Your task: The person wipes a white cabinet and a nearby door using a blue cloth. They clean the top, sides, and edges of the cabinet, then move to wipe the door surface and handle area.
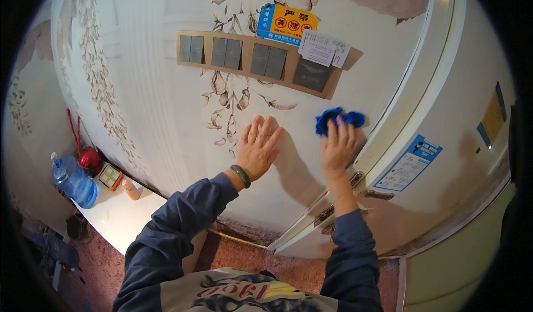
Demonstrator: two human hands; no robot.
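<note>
My right hand [339, 149] presses a crumpled blue cloth [329, 119] against the wall, close to the door frame. Flat on the floral-patterned wall [175, 116] rests my left hand [257, 147], its fingers spread and nothing in it. A dark green bangle [240, 176] circles the left wrist. Above both hands runs a gold-framed panel of grey switches [267, 61]. Two white cards [317, 47] overlap the panel's right end, below a yellow and blue printed sign [288, 24].
To the right, a white door [449, 174] bears a blue and white notice [410, 162] and a handle [378, 194]. At lower left, a white table [109, 218] carries a large blue water bottle [75, 181], a red round object [89, 158], an orange-framed item [110, 176] and a small beige bottle [130, 189].
</note>
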